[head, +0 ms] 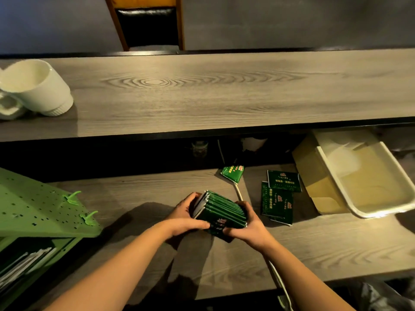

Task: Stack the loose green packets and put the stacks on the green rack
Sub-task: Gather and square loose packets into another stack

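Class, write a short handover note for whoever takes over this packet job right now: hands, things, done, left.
Left hand and right hand together grip a squared stack of dark green foil packets over the lower wooden counter.
Loose dark green packets lie to the right; one more sits farther back.
Green perforated plastic rack stands at left.
Done: one stack gathered.
Left: rack this stack, then stack the loose ones.

lower wooden counter (314, 248) carries loose green packets (277, 202), white bin (359, 212), green rack (33, 209).
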Demonstrator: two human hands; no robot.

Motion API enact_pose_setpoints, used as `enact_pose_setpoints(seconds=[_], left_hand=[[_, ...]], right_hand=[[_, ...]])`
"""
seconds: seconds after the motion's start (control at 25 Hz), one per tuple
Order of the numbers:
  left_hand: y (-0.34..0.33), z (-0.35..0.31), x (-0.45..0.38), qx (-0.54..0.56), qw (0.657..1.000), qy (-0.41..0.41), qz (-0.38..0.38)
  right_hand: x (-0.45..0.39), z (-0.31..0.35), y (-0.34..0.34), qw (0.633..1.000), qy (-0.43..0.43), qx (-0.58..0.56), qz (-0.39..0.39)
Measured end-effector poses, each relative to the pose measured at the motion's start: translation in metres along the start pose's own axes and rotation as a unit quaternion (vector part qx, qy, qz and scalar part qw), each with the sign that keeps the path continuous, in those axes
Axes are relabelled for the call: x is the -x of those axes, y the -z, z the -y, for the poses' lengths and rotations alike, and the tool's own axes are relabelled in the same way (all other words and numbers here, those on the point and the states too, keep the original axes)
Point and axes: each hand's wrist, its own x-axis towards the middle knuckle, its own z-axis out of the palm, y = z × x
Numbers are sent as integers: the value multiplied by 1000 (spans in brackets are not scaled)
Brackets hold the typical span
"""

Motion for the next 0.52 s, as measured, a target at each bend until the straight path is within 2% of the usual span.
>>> enact_pose_setpoints(seconds=[0.12,0.24,0.36,0.52], left_hand=[[-6,-32,13,200,977,-41,-60],[-20,-46,11,331,938,-11,-97],[-37,-57,10,335,939,28,-71],[-49,-58,5,334,938,55,-75]], right_hand=[[3,24,-11,996,-19,-85,-26],[3,36,-34,987,-33,-149,-49],[8,42,-49,971,-54,-228,-50],[16,45,-38,984,-29,-166,-60]])
